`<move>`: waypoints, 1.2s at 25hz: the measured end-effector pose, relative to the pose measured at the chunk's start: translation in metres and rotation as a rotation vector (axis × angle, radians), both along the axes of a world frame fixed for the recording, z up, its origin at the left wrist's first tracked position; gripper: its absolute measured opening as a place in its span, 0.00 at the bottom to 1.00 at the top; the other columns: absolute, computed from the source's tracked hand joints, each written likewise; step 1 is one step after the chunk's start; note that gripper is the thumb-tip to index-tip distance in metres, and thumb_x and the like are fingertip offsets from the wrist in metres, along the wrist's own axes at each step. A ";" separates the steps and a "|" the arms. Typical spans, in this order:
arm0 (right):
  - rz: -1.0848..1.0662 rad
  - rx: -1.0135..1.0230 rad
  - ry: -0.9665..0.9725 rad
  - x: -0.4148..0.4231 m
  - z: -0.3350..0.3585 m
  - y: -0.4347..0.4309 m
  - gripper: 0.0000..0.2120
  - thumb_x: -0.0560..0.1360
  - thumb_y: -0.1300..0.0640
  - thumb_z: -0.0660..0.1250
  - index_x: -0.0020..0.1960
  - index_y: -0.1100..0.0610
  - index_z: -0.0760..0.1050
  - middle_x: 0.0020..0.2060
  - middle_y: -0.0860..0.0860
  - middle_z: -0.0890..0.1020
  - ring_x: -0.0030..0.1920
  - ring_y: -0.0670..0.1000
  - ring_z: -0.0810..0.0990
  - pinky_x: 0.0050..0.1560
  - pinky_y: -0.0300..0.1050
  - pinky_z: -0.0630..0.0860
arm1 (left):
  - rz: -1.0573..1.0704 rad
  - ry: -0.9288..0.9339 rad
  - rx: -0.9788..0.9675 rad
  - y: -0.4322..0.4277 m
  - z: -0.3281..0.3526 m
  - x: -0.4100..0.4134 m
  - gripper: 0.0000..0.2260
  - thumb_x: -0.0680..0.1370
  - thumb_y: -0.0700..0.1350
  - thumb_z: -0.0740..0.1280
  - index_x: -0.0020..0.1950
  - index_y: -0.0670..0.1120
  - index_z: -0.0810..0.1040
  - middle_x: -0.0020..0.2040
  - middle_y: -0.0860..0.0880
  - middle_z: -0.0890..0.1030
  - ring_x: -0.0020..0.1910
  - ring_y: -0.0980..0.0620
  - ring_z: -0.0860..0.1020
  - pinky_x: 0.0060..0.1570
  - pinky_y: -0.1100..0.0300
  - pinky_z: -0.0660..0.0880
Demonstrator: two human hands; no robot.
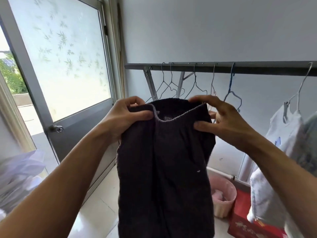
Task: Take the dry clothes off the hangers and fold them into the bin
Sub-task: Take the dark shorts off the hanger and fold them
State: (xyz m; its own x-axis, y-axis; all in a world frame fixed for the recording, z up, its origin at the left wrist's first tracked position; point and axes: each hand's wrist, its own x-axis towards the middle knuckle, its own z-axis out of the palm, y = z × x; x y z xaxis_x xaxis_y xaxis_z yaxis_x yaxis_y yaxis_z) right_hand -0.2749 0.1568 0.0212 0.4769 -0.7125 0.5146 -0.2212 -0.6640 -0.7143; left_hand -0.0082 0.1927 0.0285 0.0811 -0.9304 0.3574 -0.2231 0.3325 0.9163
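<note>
Two hands hold up one dark knitted garment in front of the clothes rail. It is already off its hanger and hangs down long and straight between the arms. The left hand is closed on the top edge at the left side, thumb in front and fingers curled behind. The right hand pinches the top edge at the right side, thumb on the front and fingertips over the rim. Both arms reach forward and up, with the elbows bent and the wrists about level. To fold it well, I think the hands should keep the top edge flat and even, let the cloth hang smooth, then bring one side over the other so the edges match. A crooked top edge would likely make a lumpy fold. Behind the garment, several empty wire hangers hang on the rail, and a blue hanger hangs among them. At the right end of the rail, a white shirt waits on its hanger. Low on the floor, just right of the garment, stands a pink bin with something pink inside.
</note>
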 end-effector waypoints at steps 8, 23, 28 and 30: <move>0.055 0.240 -0.013 -0.015 -0.006 -0.003 0.12 0.68 0.74 0.60 0.35 0.57 0.68 0.27 0.47 0.70 0.29 0.46 0.69 0.32 0.40 0.66 | 0.021 -0.225 0.039 0.036 0.019 0.013 0.15 0.64 0.44 0.77 0.48 0.41 0.83 0.41 0.45 0.85 0.39 0.52 0.82 0.40 0.63 0.80; -0.071 -0.171 0.124 0.035 0.001 0.013 0.12 0.73 0.63 0.72 0.43 0.53 0.69 0.38 0.50 0.77 0.35 0.44 0.73 0.38 0.36 0.71 | 0.152 -0.874 0.252 0.052 0.008 0.012 0.15 0.69 0.59 0.75 0.39 0.48 0.84 0.36 0.44 0.82 0.33 0.52 0.79 0.36 0.54 0.75; -0.184 -0.071 0.051 0.048 -0.016 0.022 0.18 0.70 0.59 0.76 0.55 0.51 0.74 0.43 0.46 0.80 0.43 0.43 0.80 0.43 0.29 0.73 | 0.469 -0.654 0.295 0.031 -0.017 -0.007 0.17 0.78 0.52 0.65 0.34 0.41 0.78 0.29 0.48 0.75 0.28 0.50 0.72 0.29 0.61 0.67; -0.270 -0.060 -0.024 0.060 -0.030 0.029 0.12 0.69 0.59 0.75 0.50 0.53 0.76 0.39 0.44 0.80 0.40 0.43 0.79 0.40 0.28 0.71 | 0.371 -0.205 0.402 0.027 -0.020 -0.018 0.13 0.80 0.47 0.64 0.42 0.38 0.80 0.33 0.44 0.78 0.25 0.51 0.75 0.26 0.62 0.73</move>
